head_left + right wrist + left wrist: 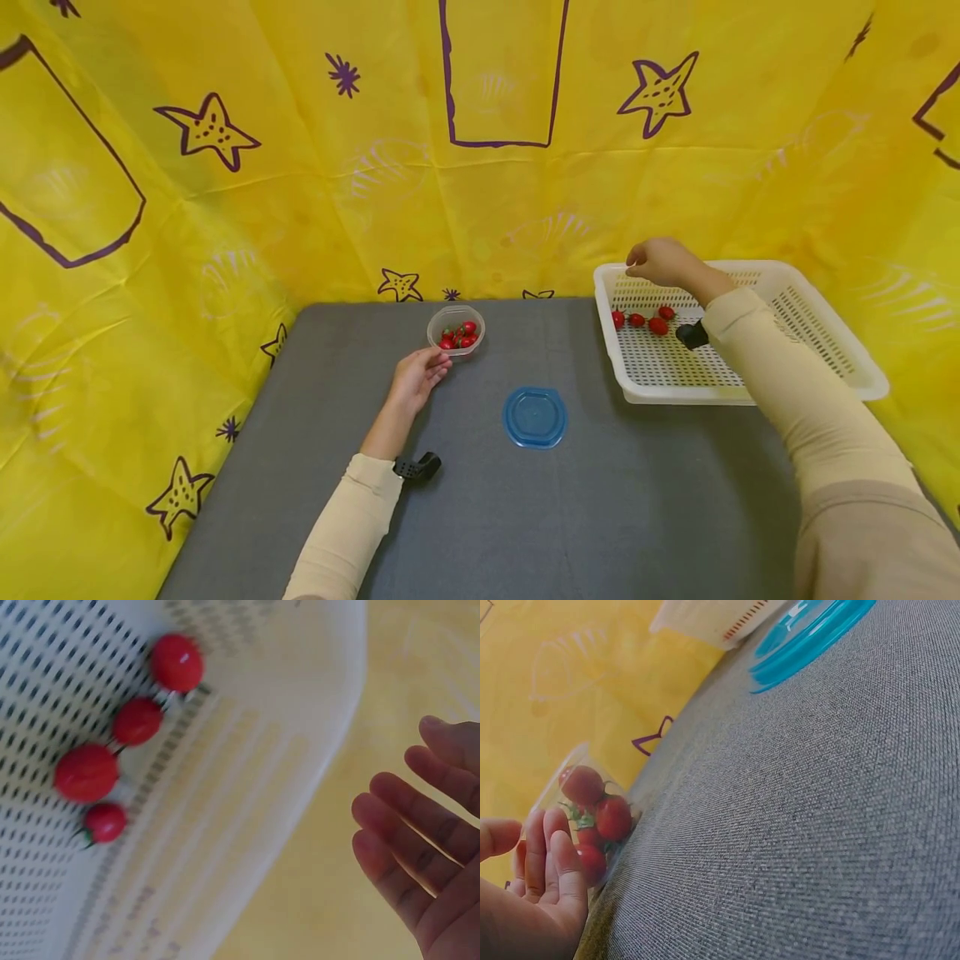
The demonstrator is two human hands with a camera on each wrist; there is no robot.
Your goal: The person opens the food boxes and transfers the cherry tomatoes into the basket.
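Observation:
My left hand (420, 377) is at the near side of a small clear plastic container (456, 310), its relaxed fingertips by the wall; whether they touch it I cannot tell. Inside the container sit several cherry tomatoes (613, 817) with green stems. Over the far left rim of a white plastic basket (813, 287), my right hand (663, 260) hangs in the air. Nothing shows between its loosely bent fingers in the right wrist view. Several more cherry tomatoes (86, 773) lie on the basket's slotted floor, close to its side wall.
A blue lid (535, 417) lies flat on the grey tabletop (480, 517), between the container and the basket. Behind the table hangs a yellow cloth (495, 200) with purple starfish drawings, which also runs along both sides.

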